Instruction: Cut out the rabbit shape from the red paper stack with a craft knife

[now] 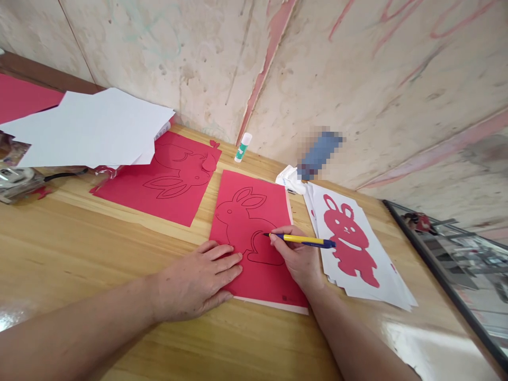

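In the head view, a yellow and blue pen (307, 240) is pinched in my right hand (298, 259). Its tip rests on the rabbit outline drawn on a red sheet of paper (257, 280) in front of me. My left hand (202, 280) lies flat on the left edge of that sheet, palm down, fingers stretched out. Pale paper peeks out beneath the sheet. To its left lies another red sheet (174, 209) with a rabbit outline, partly covered by white paper. A red paper-cut rabbit (351, 241) is on white sheets at the right.
A glue stick (243, 147) stands behind the sheets, near the wall. White papers (91, 127) are heaped at the left, beside a tape measure (18, 182). Crumpled white material (291, 179) and a blurred blue object (321, 153) are at the back. A dark-framed mirror (444, 270) borders the right side.
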The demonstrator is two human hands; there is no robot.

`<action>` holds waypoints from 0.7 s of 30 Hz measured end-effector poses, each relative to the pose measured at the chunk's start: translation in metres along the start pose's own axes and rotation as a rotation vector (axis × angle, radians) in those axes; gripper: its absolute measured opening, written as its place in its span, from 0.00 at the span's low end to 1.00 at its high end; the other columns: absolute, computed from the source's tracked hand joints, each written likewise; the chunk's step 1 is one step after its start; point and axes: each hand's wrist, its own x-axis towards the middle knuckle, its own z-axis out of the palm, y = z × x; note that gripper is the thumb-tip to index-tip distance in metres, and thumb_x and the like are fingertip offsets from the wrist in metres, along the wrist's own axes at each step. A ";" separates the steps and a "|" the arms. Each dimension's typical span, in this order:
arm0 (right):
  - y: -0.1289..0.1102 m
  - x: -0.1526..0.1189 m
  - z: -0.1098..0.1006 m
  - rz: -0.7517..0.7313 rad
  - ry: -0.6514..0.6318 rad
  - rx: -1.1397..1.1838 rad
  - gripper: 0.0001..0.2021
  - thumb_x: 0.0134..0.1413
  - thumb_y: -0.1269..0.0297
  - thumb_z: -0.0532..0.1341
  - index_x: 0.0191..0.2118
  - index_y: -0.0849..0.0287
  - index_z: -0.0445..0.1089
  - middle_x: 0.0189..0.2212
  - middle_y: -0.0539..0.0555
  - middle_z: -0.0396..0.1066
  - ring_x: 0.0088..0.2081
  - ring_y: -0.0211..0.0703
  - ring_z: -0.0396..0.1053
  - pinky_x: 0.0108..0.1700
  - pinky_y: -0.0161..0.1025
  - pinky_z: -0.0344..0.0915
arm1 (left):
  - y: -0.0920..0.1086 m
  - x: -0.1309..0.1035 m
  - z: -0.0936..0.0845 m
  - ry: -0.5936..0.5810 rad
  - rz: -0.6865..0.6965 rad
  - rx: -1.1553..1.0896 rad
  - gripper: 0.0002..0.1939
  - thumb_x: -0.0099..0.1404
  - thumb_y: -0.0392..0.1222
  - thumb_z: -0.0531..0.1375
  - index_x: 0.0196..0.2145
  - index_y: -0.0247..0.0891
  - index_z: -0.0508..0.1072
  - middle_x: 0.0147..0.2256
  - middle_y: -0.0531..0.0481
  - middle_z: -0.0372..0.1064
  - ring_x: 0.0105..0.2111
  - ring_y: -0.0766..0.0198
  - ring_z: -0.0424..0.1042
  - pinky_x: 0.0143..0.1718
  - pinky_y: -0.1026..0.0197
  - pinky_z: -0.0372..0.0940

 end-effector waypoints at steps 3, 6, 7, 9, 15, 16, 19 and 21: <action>-0.003 0.000 0.001 -0.009 0.013 0.010 0.11 0.49 0.56 0.65 0.33 0.58 0.70 0.26 0.52 0.70 0.28 0.41 0.67 0.31 0.39 0.64 | 0.000 0.000 0.000 -0.012 -0.002 0.007 0.21 0.71 0.47 0.50 0.56 0.33 0.66 0.58 0.43 0.64 0.56 0.47 0.61 0.56 0.45 0.57; -0.007 -0.001 0.002 -0.012 0.024 0.005 0.11 0.49 0.55 0.65 0.32 0.58 0.70 0.26 0.52 0.70 0.28 0.41 0.68 0.31 0.39 0.65 | 0.000 0.000 0.000 -0.014 -0.005 0.008 0.21 0.71 0.47 0.50 0.56 0.34 0.66 0.58 0.43 0.64 0.57 0.48 0.61 0.57 0.45 0.57; -0.007 -0.001 0.003 -0.013 0.026 0.004 0.12 0.49 0.55 0.65 0.32 0.59 0.70 0.26 0.52 0.70 0.28 0.41 0.68 0.31 0.39 0.65 | 0.000 0.000 0.000 -0.010 -0.005 0.006 0.21 0.71 0.47 0.50 0.56 0.34 0.66 0.58 0.43 0.64 0.56 0.48 0.61 0.57 0.45 0.57; -0.008 -0.001 0.003 -0.015 0.028 0.005 0.12 0.49 0.54 0.65 0.32 0.58 0.69 0.26 0.52 0.70 0.28 0.40 0.68 0.32 0.39 0.66 | 0.000 0.000 0.000 0.000 -0.005 0.000 0.20 0.71 0.46 0.50 0.56 0.34 0.66 0.58 0.43 0.64 0.56 0.48 0.61 0.57 0.46 0.57; -0.006 -0.001 0.003 -0.017 0.022 -0.008 0.12 0.50 0.54 0.64 0.32 0.58 0.69 0.25 0.52 0.70 0.28 0.40 0.67 0.30 0.38 0.65 | 0.000 0.001 -0.001 -0.011 -0.005 0.013 0.21 0.71 0.47 0.50 0.56 0.33 0.66 0.58 0.43 0.64 0.56 0.48 0.62 0.57 0.46 0.57; -0.006 -0.001 0.003 -0.019 0.022 -0.008 0.12 0.50 0.55 0.64 0.32 0.58 0.69 0.25 0.52 0.69 0.28 0.40 0.67 0.30 0.38 0.65 | 0.000 0.001 -0.001 -0.015 -0.005 0.013 0.21 0.72 0.47 0.50 0.56 0.33 0.66 0.58 0.43 0.64 0.56 0.48 0.62 0.56 0.46 0.57; -0.005 -0.001 0.003 -0.024 0.012 -0.006 0.11 0.50 0.56 0.64 0.33 0.58 0.69 0.26 0.52 0.69 0.29 0.40 0.67 0.30 0.37 0.65 | 0.001 0.001 -0.001 -0.016 -0.006 0.009 0.21 0.71 0.46 0.50 0.56 0.33 0.66 0.58 0.43 0.64 0.57 0.48 0.61 0.56 0.46 0.57; -0.004 -0.001 0.004 -0.026 0.007 -0.006 0.10 0.51 0.56 0.63 0.33 0.58 0.68 0.26 0.51 0.69 0.29 0.40 0.67 0.31 0.38 0.65 | 0.001 0.001 -0.001 -0.004 -0.007 0.000 0.20 0.71 0.46 0.50 0.56 0.34 0.66 0.58 0.43 0.65 0.56 0.48 0.62 0.56 0.46 0.57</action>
